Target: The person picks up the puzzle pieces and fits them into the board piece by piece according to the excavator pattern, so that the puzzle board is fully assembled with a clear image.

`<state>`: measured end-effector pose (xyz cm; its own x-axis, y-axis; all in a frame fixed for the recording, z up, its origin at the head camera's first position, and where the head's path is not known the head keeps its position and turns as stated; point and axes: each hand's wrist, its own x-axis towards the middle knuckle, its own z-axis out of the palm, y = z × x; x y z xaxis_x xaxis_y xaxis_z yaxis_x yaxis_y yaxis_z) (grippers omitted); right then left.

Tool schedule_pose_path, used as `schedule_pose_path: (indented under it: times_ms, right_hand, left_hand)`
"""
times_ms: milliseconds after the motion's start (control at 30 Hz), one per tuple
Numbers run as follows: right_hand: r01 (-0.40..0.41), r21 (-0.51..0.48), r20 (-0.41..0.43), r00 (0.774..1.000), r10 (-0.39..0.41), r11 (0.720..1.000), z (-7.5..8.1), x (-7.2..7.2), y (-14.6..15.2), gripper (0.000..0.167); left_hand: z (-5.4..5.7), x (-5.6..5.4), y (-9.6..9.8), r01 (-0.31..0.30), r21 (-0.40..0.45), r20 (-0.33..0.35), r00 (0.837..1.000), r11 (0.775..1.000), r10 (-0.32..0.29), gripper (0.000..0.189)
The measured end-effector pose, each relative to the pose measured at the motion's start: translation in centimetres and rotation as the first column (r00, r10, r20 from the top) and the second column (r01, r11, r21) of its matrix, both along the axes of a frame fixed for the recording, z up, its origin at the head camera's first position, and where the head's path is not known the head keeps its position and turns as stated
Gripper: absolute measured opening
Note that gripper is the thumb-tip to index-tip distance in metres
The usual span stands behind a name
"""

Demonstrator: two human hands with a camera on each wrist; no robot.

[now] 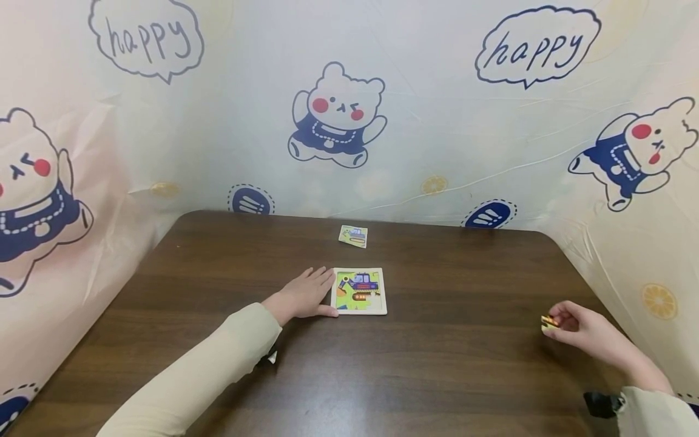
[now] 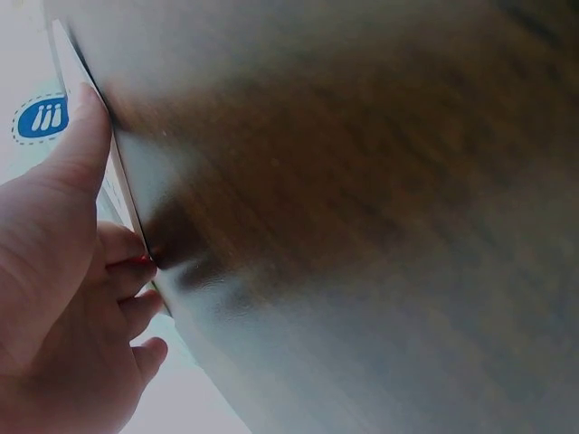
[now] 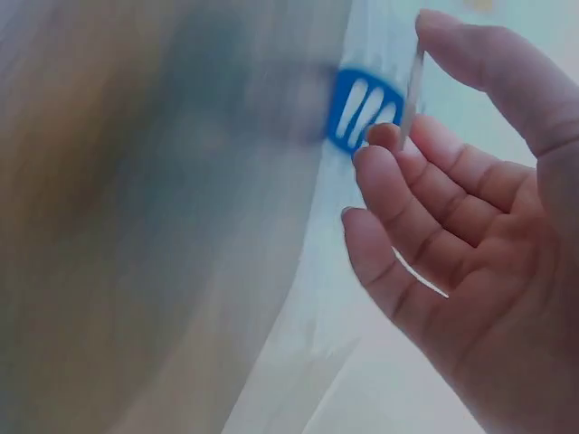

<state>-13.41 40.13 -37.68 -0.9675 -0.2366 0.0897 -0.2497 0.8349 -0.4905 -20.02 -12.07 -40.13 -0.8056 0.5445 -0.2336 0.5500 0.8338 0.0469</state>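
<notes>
A square jigsaw puzzle board (image 1: 383, 298) with a white rim and a blue excavator picture lies mid-table in the head view. My left hand (image 1: 307, 295) lies along its left side, fingers extended at the far left corner and thumb at the near one. Pale gaps show in the picture's lower right. Off to the right, my right hand (image 1: 584, 331) pinches a small orange, black and green puzzle piece (image 1: 548, 323) between thumb and fingers, raised over the table. The right wrist view shows that piece (image 3: 412, 95) edge-on as a thin strip.
Beyond the board, a small picture card (image 1: 353, 236) with a similar excavator lies near the back edge of the dark wooden table (image 1: 448, 364). A pale printed curtain (image 1: 426, 133) with bears and lettering hangs around the table's back and sides.
</notes>
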Motion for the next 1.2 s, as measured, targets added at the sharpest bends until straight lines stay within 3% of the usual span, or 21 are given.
schedule_pose_path:
  times_ms: [267,733,967,1200]
  right_hand:
    - [-0.09,-0.02,-0.053,0.995,0.089,0.996,1.4,-2.8,-5.9,0.032]
    - [-0.309,-0.079,0.009,0.951,0.31,0.948,2.7,-5.7,-16.4,0.03]
    - [-0.415,-0.007,-0.001,0.91,0.415,0.91,1.6,-6.6,-21.6,0.029]
    - [-0.426,0.15,0.008,0.903,0.43,0.892,-0.3,-7.3,-25.6,0.033]
  left_hand:
    - [-0.1,-0.1,0.0,-0.004,-0.007,-0.007,1.0,1.0,0.003,0.087]
    - [-0.1,-0.1,0.0,-0.007,-0.007,-0.008,1.0,1.0,0.007,0.088]
    - [-0.2,0.0,0.0,-0.008,-0.008,-0.008,1.0,1.0,0.008,0.088]
    - [-0.1,0.0,0.0,-0.009,-0.009,-0.007,1.0,1.0,0.009,0.088]
